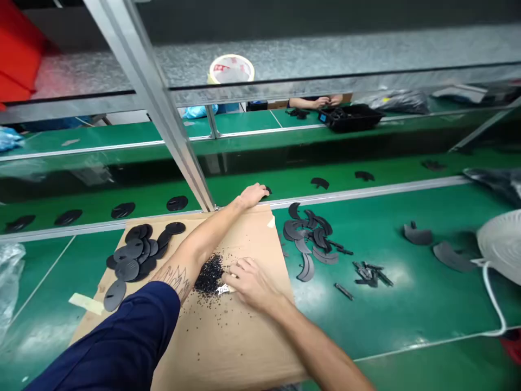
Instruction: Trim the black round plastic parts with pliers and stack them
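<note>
My left hand (254, 194) reaches across the bench to the green conveyor belt. Its fingers are closed at a small dark plastic piece (267, 190), most of which the hand hides. My right hand (249, 279) is low over the cardboard sheet (244, 347), fingers bent together beside a heap of tiny black bits (209, 274). What sits between those fingertips is too small to make out. A torn white scrap with printed circles (223, 289) lies by the right thumb. Left of my left forearm, black round discs (127, 269) are piled on the cardboard.
Curved black pieces (303, 244) and short black sticks (368, 274) lie on the green bench at right. A metal post (163, 108) rises ahead. Discs (123, 210) sit on the belt (228, 179). Beyond, another person's hands (325, 101) are by a black tray (350, 117).
</note>
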